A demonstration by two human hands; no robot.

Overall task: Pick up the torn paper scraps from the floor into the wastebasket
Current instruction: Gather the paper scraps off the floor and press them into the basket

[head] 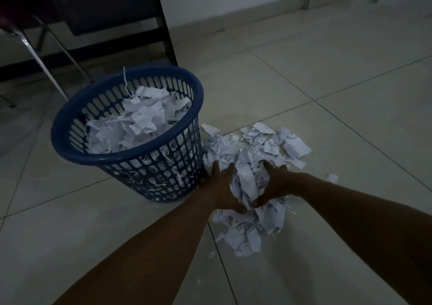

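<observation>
While both hands press in from either side of a bunch of torn white paper scraps (245,183), the head view shows the left hand (223,187) and the right hand (274,183) cupped round that bunch, fingers curled into it and thumbs nearly meeting at the near edge. This bunch sits in the middle of a larger heap of scraps (268,145) on the pale tiled floor (327,82), touching the right side of the blue perforated plastic wastebasket (196,89), which already holds a high mound of paper.

Loose pieces at the edges of the bunch could slip out as it is lifted, since only the two palms hold it. With the mound so near the rim, new paper may slide back over the side. A knock from the left forearm could tip the light basket.

One stray scrap (332,177) lies apart to the right. Behind the basket stand a dark table leg (167,33) and a metal chair leg (46,68), both out of the way.
</observation>
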